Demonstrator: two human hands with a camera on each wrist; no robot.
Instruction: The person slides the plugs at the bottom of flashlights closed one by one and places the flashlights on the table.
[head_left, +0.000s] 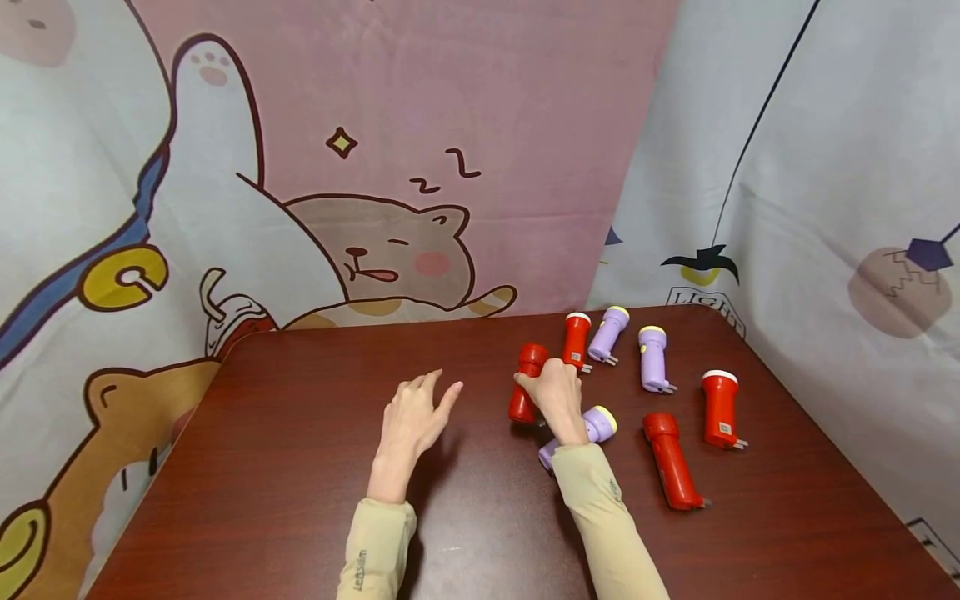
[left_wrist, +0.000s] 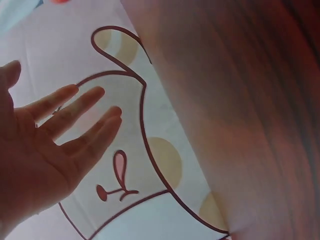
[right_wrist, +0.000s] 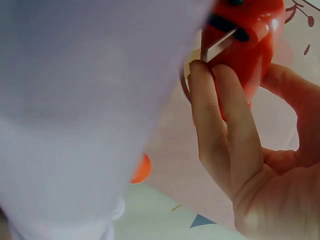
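Observation:
My right hand (head_left: 557, 393) grips a red flashlight (head_left: 528, 384) in the middle of the table, thumb on one side and fingers on the other. In the right wrist view, metal plug prongs stick out of this red flashlight (right_wrist: 255, 50) beside the fingertips. Partly hidden under my right wrist lies a purple flashlight (head_left: 600, 424) with a yellow rim. A large, blurred pale purple shape (right_wrist: 90, 110) fills the left of the right wrist view. Further left, my left hand (head_left: 411, 421) hovers over the table holding nothing, its fingers extended, as the left wrist view also shows.
Toward the back right are a red flashlight (head_left: 576, 337) and two purple ones, one tilted (head_left: 609, 335) and one nearly upright (head_left: 653, 360). Two more red flashlights, one all red (head_left: 672, 462) and one white-rimmed (head_left: 721, 408), are at the right. Printed cloth (head_left: 525, 150) borders the brown table (head_left: 285, 467).

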